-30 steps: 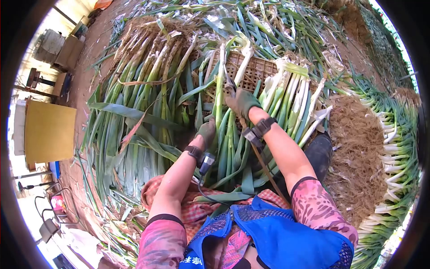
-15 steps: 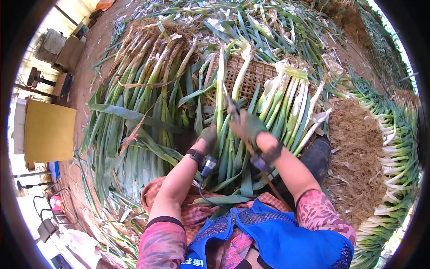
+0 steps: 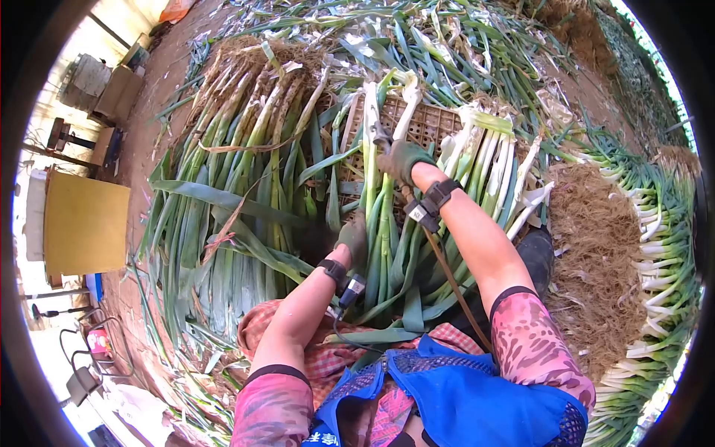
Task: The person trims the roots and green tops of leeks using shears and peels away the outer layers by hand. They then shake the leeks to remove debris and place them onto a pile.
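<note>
My left hand, in a dark green glove, is closed around the leafy part of a long green onion. Its white end points away from me over a crate. In my right hand, also gloved, is an air gun with a grey metal nozzle against the white stalk. A brown hose trails from the tool toward my lap. Just right of that stalk, another green onion leans over the crate. My fingers partly hide both grips.
Under the stalks is a tan plastic crate. A bundle of unpeeled green onions with muddy roots lies left; paler peeled stalks lie right. Stripped leaves cover the far ground. A rooty pile stands at the right.
My right hand and the air gun have moved up and slightly right along the stalk. My left hand sits slightly lower, still on the green onion.
</note>
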Motion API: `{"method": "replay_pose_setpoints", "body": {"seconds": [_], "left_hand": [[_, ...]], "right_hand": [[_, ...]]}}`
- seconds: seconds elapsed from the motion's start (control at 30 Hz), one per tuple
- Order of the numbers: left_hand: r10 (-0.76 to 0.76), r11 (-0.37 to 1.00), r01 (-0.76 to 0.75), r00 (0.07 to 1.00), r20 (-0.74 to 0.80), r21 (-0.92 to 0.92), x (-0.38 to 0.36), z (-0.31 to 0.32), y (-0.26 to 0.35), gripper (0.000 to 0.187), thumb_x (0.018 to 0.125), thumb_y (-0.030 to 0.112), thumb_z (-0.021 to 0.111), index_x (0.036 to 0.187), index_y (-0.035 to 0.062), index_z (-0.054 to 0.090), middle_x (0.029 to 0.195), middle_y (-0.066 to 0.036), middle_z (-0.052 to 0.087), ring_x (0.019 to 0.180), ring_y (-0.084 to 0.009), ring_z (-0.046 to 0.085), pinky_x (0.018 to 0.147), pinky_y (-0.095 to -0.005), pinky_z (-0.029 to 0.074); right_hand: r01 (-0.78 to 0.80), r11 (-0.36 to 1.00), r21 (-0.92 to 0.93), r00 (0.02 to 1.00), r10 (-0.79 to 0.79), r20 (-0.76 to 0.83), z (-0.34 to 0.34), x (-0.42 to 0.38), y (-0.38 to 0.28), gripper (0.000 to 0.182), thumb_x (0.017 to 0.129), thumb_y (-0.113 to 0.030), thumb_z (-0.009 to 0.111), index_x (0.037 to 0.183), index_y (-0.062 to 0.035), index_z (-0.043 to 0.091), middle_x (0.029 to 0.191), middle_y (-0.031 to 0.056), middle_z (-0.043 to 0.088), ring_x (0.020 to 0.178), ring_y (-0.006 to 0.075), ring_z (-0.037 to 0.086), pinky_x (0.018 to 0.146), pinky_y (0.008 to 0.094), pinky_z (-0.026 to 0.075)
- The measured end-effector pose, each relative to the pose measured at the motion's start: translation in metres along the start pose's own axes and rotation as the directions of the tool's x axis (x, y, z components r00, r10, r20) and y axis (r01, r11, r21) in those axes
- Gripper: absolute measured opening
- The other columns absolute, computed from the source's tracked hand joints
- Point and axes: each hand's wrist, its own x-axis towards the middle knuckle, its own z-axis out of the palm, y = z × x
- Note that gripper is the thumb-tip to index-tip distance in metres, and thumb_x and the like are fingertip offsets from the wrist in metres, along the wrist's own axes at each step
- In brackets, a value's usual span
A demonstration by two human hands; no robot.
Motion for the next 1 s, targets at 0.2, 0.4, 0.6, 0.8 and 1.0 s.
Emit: {"method": "replay_pose_setpoints", "body": {"seconds": [0.2, 0.4, 0.6, 0.8, 1.0], "left_hand": [[0.176, 0.882, -0.193, 0.981, -0.080, -0.431, -0.039, 0.013, 0.031, 0.053, 0.098, 0.052, 0.055, 0.124, 0.0074, 0.063, 0.105, -0.004, 0.068, 0.090, -0.0141, 0.061, 0.084, -0.0311, 0.049], [0.406, 0.911, -0.335, 0.835, 0.372, -0.242, -0.041, 0.063, 0.062, 0.062, 0.088, 0.044, 0.066, 0.139, 0.0113, 0.053, 0.119, -0.011, 0.066, 0.104, -0.0171, 0.061, 0.090, -0.0309, 0.049], [0.342, 0.838, -0.490, 0.814, 0.470, 0.239, -0.020, 0.011, 0.113, 0.054, 0.085, 0.040, 0.070, 0.128, 0.0075, 0.063, 0.120, -0.013, 0.068, 0.109, -0.0224, 0.064, 0.096, -0.0339, 0.049], [0.757, 0.489, 0.287, 0.330, -0.564, 0.824, 0.012, -0.168, 0.056, 0.040, 0.080, 0.039, 0.070, 0.105, 0.0106, 0.063, 0.114, -0.012, 0.064, 0.103, -0.0354, 0.065, 0.089, -0.0431, 0.052], [0.074, 0.729, 0.188, 0.934, -0.349, 0.658, -0.018, -0.136, 0.095, 0.049, 0.077, 0.039, 0.070, 0.120, 0.0136, 0.067, 0.123, -0.013, 0.066, 0.112, -0.0319, 0.065, 0.095, -0.0427, 0.050]], "right_hand": [[0.077, 0.992, -0.097, 0.992, -0.067, 0.108, 0.016, -0.026, -0.002, 0.047, 0.081, -0.035, 0.060, 0.111, 0.0006, 0.070, 0.107, 0.0249, 0.069, 0.103, 0.0376, 0.068, 0.092, 0.0424, 0.053], [-0.129, 0.971, -0.202, 0.989, 0.111, -0.098, 0.011, -0.044, 0.059, 0.045, 0.085, -0.035, 0.057, 0.109, 0.0004, 0.070, 0.106, 0.0248, 0.070, 0.099, 0.0354, 0.070, 0.089, 0.0409, 0.055], [-0.289, 0.946, -0.144, 0.955, 0.274, -0.113, -0.030, -0.101, 0.118, 0.053, 0.086, -0.039, 0.060, 0.118, 0.0040, 0.064, 0.109, 0.0301, 0.067, 0.106, 0.0386, 0.066, 0.095, 0.0438, 0.051], [-0.187, 0.979, 0.077, 0.982, 0.184, 0.044, -0.016, -0.146, 0.061, 0.059, 0.085, -0.048, 0.059, 0.119, -0.0006, 0.059, 0.108, 0.0253, 0.069, 0.103, 0.0391, 0.067, 0.093, 0.0431, 0.050], [-0.016, 0.997, 0.076, 0.982, 0.001, 0.190, 0.046, -0.146, 0.036, 0.064, 0.084, -0.050, 0.060, 0.119, 0.0031, 0.056, 0.108, 0.0290, 0.067, 0.103, 0.0417, 0.066, 0.093, 0.0454, 0.050]]}}
